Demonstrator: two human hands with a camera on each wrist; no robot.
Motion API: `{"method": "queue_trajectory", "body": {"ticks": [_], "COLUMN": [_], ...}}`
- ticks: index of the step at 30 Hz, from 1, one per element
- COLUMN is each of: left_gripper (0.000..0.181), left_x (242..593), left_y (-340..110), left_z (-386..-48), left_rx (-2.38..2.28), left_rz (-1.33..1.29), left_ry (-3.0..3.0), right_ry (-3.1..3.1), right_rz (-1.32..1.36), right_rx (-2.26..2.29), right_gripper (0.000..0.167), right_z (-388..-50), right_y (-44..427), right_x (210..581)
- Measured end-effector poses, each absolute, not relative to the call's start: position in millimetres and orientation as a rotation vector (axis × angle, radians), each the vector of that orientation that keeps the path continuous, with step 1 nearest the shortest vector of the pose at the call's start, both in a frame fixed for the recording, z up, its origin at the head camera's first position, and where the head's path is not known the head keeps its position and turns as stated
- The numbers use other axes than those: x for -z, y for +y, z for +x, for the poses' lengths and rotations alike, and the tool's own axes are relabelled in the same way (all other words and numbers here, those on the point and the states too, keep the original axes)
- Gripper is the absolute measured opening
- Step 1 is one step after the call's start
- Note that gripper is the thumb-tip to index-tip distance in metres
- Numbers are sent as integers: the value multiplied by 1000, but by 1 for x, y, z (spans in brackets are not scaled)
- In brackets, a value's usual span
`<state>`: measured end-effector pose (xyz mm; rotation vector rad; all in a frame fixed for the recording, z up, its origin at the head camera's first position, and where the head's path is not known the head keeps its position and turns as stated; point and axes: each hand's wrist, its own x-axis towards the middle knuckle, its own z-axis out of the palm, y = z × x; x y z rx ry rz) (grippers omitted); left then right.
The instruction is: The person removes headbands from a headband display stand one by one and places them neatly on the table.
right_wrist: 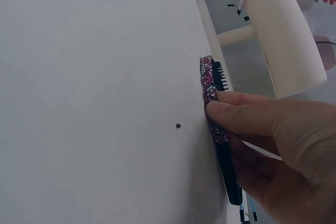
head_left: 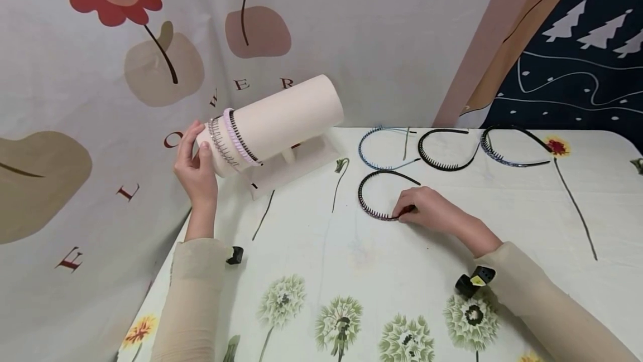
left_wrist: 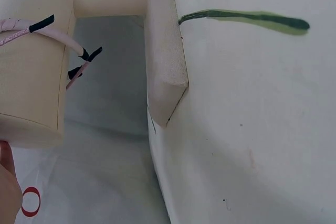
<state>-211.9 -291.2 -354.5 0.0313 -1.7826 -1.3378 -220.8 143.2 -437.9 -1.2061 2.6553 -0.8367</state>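
A cream cylindrical headband stand (head_left: 291, 108) lies lengthwise on its post above a flat base at the left of the table. My left hand (head_left: 193, 164) holds its near left end, fingers and thumb about the rim. Around that end sit a lilac headband (head_left: 236, 136) and a thin toothed, silvery-looking headband (head_left: 219, 141). At the table's middle, my right hand (head_left: 427, 211) pinches one arm of a black toothed headband (head_left: 366, 206), which lies on the cloth. In the right wrist view, pink and silver glitter covers part of this headband (right_wrist: 208, 77).
Behind my right hand lie a blue headband (head_left: 363, 153), a black one (head_left: 424, 155) and a dark one with a shiny band (head_left: 489, 147), in a row near the table's back edge. A flower-print curtain (head_left: 382, 33) hangs behind the white flowered tablecloth (head_left: 311, 261).
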Motion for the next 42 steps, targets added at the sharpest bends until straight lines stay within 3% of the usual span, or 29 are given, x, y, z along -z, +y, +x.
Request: {"method": "queue_trajectory", "body": {"ticks": [23, 42], "left_gripper": [37, 37], "left_x": [354, 356], "left_y": [-290, -292], "left_z": [-211, -214], "left_rx": [1324, 1353], "left_rz": [44, 77], "left_ry": [-1813, -1803], "right_ry": [2534, 2585], "right_rz": [-986, -1091], "right_rx": [1049, 1105], "right_gripper": [11, 7], "right_z": [-227, -231], "right_y": [130, 89], "right_x": [426, 414]}}
